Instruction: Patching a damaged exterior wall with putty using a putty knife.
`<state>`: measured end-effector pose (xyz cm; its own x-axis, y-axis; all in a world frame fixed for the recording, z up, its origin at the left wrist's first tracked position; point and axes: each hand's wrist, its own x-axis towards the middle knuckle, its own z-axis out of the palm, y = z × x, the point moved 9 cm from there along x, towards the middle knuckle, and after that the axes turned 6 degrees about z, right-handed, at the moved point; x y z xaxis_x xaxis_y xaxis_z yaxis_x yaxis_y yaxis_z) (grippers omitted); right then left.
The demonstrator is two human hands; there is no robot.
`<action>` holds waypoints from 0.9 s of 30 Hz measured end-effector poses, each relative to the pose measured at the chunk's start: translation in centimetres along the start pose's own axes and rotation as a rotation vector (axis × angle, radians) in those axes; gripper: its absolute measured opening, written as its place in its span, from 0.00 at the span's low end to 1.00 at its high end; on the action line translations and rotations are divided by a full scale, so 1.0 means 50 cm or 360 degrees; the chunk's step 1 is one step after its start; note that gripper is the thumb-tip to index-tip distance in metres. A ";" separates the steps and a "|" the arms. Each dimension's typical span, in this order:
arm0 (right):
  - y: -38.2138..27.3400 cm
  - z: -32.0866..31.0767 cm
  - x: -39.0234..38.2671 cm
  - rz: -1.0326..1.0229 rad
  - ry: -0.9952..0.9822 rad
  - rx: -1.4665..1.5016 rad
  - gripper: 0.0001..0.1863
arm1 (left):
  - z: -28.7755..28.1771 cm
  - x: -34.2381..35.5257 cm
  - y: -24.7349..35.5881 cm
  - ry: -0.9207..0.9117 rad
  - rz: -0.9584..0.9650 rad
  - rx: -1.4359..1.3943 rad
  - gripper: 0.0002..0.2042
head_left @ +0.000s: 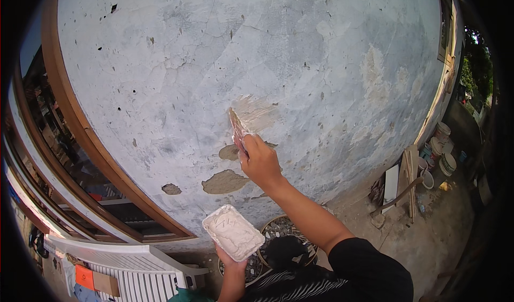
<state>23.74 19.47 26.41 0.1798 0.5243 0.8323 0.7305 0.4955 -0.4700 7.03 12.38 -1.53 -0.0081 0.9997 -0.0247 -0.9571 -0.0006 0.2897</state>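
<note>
My right hand (pixel 259 161) grips a putty knife (pixel 235 123) by its handle. The blade is smeared with pale putty and its tip meets the wall (pixel 176 82) at the left edge of a beige putty patch (pixel 257 112). My left hand (pixel 231 256) supports a white rectangular tub (pixel 247 225) from below, tilted toward me and full of pinkish-white putty (pixel 233 232). Just under my right hand is a bare patch (pixel 228 152), partly covered by the fingers. Lower down lie a larger bare patch (pixel 226 182) and a small one (pixel 171 189).
A brown window frame (pixel 88 141) borders the wall on the left. Below it stands a white slatted bench (pixel 136 270) with an orange box (pixel 84 277) on it. Round pots with stones (pixel 286 228) are by my feet. Planks (pixel 411 171) and several buckets (pixel 447 164) stand right.
</note>
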 end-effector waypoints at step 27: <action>0.013 0.091 -0.075 -0.0083 -0.0349 0.0013 0.14 | 0.008 0.059 -0.018 0.0019 -0.0010 0.0022 0.29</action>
<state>20.56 20.98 21.66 -0.0060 0.6354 0.7721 0.7295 0.5310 -0.4313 7.97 15.32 -1.46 -0.0054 0.9993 -0.0380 -0.9532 0.0063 0.3024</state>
